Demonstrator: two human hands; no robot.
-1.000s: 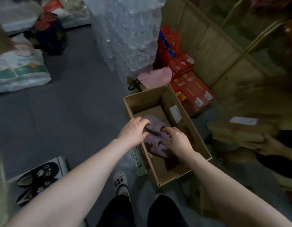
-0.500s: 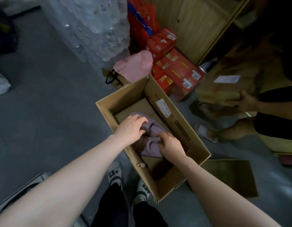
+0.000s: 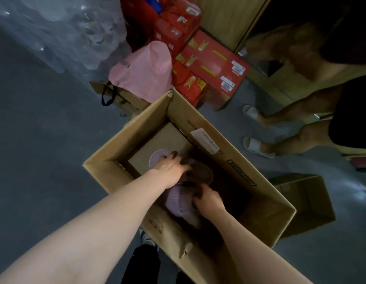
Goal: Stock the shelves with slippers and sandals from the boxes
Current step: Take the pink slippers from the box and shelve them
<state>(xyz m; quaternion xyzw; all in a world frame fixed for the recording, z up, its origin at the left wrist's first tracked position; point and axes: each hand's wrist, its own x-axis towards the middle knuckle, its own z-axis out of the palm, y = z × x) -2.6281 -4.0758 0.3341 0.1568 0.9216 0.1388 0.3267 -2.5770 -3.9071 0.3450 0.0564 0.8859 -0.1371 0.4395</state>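
An open cardboard box [image 3: 235, 160] stands on the grey floor in front of me. Inside it lie purple slippers [image 3: 179, 201], with a rounded purple sole end showing at the far side. Both my hands are down in the box. My left hand [image 3: 169, 167] grips the far part of the slippers, fingers curled over them. Closer to me, my right hand [image 3: 208, 199] grips the near, fuzzy part. The box's right inner half is dark and its contents are hidden.
Red cartons [image 3: 210, 68] and a pink bag [image 3: 145, 72] sit beyond the box, beside a clear plastic-wrapped stack [image 3: 61, 31]. Another person [image 3: 321, 95] in white sandals crouches at the right. A second, smaller cardboard box [image 3: 305, 201] lies on the floor at right.
My view has dropped closer over the box. Both hands have reached deeper and closed round the purple slippers. The person at right has bent lower.
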